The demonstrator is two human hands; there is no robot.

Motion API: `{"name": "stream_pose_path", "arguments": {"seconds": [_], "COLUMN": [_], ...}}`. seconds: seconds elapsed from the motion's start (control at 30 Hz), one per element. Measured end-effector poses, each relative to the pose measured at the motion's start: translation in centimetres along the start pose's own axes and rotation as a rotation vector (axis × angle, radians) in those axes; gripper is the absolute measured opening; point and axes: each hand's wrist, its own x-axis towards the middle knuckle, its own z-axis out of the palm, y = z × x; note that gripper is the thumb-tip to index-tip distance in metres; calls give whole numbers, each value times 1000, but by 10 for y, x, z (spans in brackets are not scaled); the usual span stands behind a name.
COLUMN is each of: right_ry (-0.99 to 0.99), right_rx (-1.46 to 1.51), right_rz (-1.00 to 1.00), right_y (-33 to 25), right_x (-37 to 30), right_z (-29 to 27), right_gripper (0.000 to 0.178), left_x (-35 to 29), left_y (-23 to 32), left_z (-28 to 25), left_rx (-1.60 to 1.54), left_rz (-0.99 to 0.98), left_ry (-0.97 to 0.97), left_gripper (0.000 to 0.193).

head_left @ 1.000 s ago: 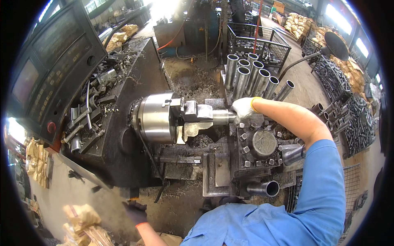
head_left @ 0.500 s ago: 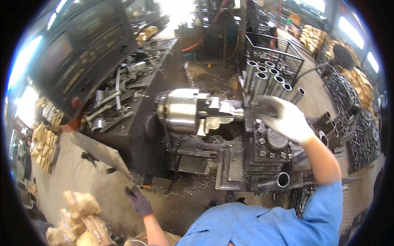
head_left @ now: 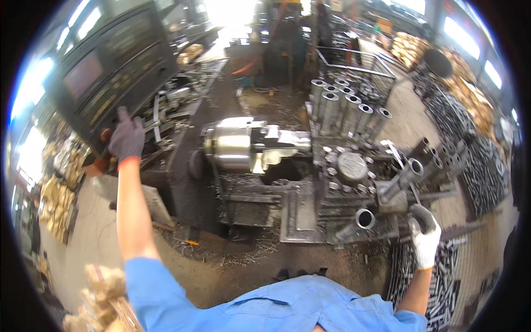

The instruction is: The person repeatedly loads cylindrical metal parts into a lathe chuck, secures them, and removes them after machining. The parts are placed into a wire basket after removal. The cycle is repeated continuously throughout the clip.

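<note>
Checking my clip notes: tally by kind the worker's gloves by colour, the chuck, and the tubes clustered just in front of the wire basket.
Dark glove: 1
White glove: 1
Chuck: 1
Clustered tubes: 8
Total: 11

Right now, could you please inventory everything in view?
control panel: one, dark, left
lathe chuck: one, silver, centre
workpiece: one, silver, in chuck
tool post: one, dark, beside chuck
standing tubes: eight, silver, behind tool post
separate tubes: two, silver, near tool post
clustered tubes: several, grey, right
caliper-like tool: one, silver, by right hand
wire basket: one, grey, upper right
lamp: one, black, upper right
sacks: many, tan, left, right
metal parts: many, grey, right
sleeves: two, blue, bottom
left hand: one, dark glove, at panel
right hand: one, white glove, lower right
</note>
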Motion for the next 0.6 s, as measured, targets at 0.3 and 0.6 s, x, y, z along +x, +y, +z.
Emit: {"name": "stream_pose_path", "arguments": {"seconds": [0.3,0.6], "right_ry": [105,122], "right_rx": [-53,-306], "right_rz": [-37,-495], "right_y": [108,9], "right_x": [80,128], "right_z": [11,87], "right_gripper": [84,53], "left_x": [-500,-671], "left_y": [31,-68], "left_z": [58,-11], "left_rx": [-571,-450], "left_rz": [97,-311], "left_ry": [-1215,-1105], "left_gripper": [49,53]}}
